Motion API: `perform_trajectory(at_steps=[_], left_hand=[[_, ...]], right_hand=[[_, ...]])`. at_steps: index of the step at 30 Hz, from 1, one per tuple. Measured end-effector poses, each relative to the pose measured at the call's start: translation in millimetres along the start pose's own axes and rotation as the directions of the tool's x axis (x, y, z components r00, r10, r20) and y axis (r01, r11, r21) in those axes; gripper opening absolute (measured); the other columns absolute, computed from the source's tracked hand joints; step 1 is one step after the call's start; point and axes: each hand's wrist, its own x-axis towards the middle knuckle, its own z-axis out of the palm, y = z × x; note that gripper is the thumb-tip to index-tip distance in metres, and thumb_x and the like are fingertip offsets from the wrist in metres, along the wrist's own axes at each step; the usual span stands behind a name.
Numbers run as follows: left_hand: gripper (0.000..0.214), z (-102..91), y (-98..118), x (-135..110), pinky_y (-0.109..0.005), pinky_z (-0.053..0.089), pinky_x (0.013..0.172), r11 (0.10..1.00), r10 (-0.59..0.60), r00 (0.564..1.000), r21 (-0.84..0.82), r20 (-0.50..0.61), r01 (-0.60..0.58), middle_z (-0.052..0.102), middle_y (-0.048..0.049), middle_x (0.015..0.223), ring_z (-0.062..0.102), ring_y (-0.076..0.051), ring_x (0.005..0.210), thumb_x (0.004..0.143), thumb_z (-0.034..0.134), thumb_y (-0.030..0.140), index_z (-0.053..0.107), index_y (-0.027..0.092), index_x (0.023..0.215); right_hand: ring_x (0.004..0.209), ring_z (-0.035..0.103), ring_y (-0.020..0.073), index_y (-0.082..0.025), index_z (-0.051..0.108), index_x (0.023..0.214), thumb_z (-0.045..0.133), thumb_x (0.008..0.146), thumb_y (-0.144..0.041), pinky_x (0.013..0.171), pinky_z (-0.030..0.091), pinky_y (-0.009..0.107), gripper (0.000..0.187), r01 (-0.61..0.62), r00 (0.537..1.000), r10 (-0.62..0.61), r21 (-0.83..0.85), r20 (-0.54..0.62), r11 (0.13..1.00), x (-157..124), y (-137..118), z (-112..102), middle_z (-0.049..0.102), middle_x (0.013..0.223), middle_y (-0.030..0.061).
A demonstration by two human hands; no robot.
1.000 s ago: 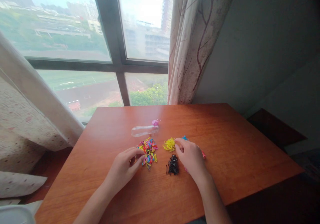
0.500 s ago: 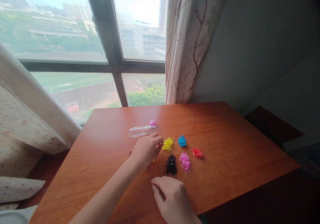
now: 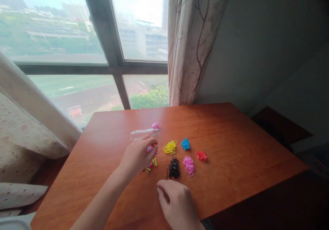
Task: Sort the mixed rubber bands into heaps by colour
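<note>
Centrally, lower half of the frame: mixed pile of small bands (image 3: 151, 166), one, at the fingertips of your left hand (image 3: 137, 155), the nearer hand; long axis not readable, pile partly covered. Your hands: two, well apart, fingers curled; whether either pinches a band, cannot tell. Your right hand (image 3: 177, 201): bottom centre, just below the black pile (image 3: 174, 168). Single-colour piles: five, namely that black one, yellow pile (image 3: 170, 148), blue pile (image 3: 185, 144), pink pile (image 3: 189, 165), red pile (image 3: 201, 155). Clear container (image 3: 141, 132): one, lying left to right above your left hand. Table (image 3: 236, 148): one.
</note>
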Motion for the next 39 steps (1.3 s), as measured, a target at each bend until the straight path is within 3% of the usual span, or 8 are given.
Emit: perform_trajectory(at_steps=[5,10,14,21,29,39], left_hand=[[0.017,-3.5,-17.7,-32.3,-0.023,0.043,0.061,0.99,-0.069,0.996,-0.126,-0.054,0.062,0.072,-0.0024,0.085,0.062,-0.015,0.068,0.087,0.056,0.03,0.071,0.022,0.09],[0.021,6.8,-28.5,-61.3,-0.02,0.037,0.051,0.963,-0.123,0.988,-0.253,-0.095,0.096,0.064,0.0016,0.065,0.049,-0.011,0.052,0.089,0.055,0.032,0.072,0.02,0.084],[0.026,16.3,-31.6,-73.4,-0.02,0.038,0.05,0.915,-0.234,0.965,-0.363,-0.116,0.178,0.06,0.0019,0.058,0.048,-0.011,0.051,0.088,0.056,0.037,0.071,0.018,0.079],[0.027,23.0,-36.3,-77.6,-0.023,0.047,0.059,0.837,-0.322,0.942,-0.495,-0.1,0.233,0.07,-0.0023,0.072,0.06,-0.016,0.063,0.086,0.057,0.039,0.072,0.017,0.081],[0.029,22.5,-32.3,-77.1,-0.022,0.043,0.055,0.836,-0.319,0.945,-0.49,-0.068,0.247,0.067,-0.0011,0.067,0.055,-0.014,0.059,0.087,0.056,0.04,0.071,0.017,0.079],[0.03,22.7,-31.2,-77.2,-0.023,0.041,0.055,0.832,-0.327,0.944,-0.488,-0.044,0.266,0.065,-0.0011,0.066,0.053,-0.014,0.058,0.086,0.055,0.042,0.071,0.016,0.08]], right_hand=[[0.065,0.063,0.0154,-0.025,0.064,0.086,0.047,0.089,-0.014,0.06,0.034,0.025,0.02,-0.046,0.999,0.045,-0.076,-0.014,0.996,7.2,-0.6,-2.5,0.067,0.072,-0.0019],[0.067,0.065,0.015,-0.024,0.061,0.081,0.052,0.089,-0.013,0.059,0.032,0.025,0.017,-0.073,0.997,0.072,-0.18,-0.014,0.981,17.6,-4.7,-2.8,0.069,0.074,-0.0013],[0.066,0.065,0.0152,-0.024,0.059,0.077,0.057,0.087,-0.011,0.056,0.03,0.025,0.017,-0.08,0.996,0.087,-0.246,0.017,0.966,26.0,-11.2,0.2,0.069,0.072,-0.0017],[0.07,0.068,0.0194,-0.025,0.061,0.084,0.064,0.088,-0.013,0.056,0.032,0.027,0.013,-0.1,0.986,0.135,-0.294,0.101,0.95,35.8,-25.2,12.2,0.071,0.078,-0.0023],[0.071,0.068,0.02,-0.024,0.062,0.085,0.064,0.088,-0.012,0.057,0.032,0.027,0.012,-0.114,0.985,0.149,-0.317,0.089,0.942,38.1,-25.0,27.3,0.071,0.078,-0.0002],[0.067,0.066,0.015,-0.024,0.065,0.085,0.06,0.089,-0.012,0.056,0.027,0.025,0.014,-0.12,0.991,0.129,-0.184,0.04,0.976,37.0,-20.6,20.2,0.071,0.075,-0.0023]])
